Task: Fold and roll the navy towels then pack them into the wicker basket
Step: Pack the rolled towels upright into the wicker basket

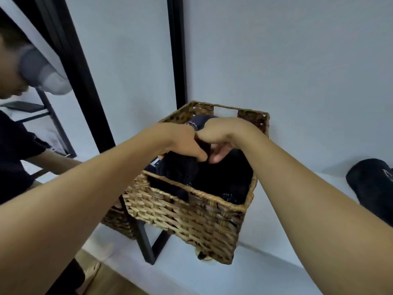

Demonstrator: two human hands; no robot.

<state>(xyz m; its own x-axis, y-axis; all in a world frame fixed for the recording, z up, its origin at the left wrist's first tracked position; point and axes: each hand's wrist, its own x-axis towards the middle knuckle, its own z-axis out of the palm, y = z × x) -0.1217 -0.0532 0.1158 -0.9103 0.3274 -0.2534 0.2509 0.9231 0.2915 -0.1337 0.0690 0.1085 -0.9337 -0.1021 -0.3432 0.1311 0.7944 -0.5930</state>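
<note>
A brown wicker basket [187,211] stands on a white surface against the wall. Navy towels [223,177] fill it, dark and hard to tell apart. Both my hands reach into the basket from above and meet over its middle. My left hand [182,143] has its fingers curled down onto a rolled navy towel [178,169] at the basket's left side. My right hand [221,141] curls its fingers into the dark cloth beside it. One more rolled navy towel [374,186] lies on the surface at the right edge of view.
A black-framed mirror [85,86] leans at the left and reflects a person and the basket. A second black vertical bar [176,50] runs up the wall behind the basket. The white surface [287,252] continues right; wooden floor [110,282] shows below.
</note>
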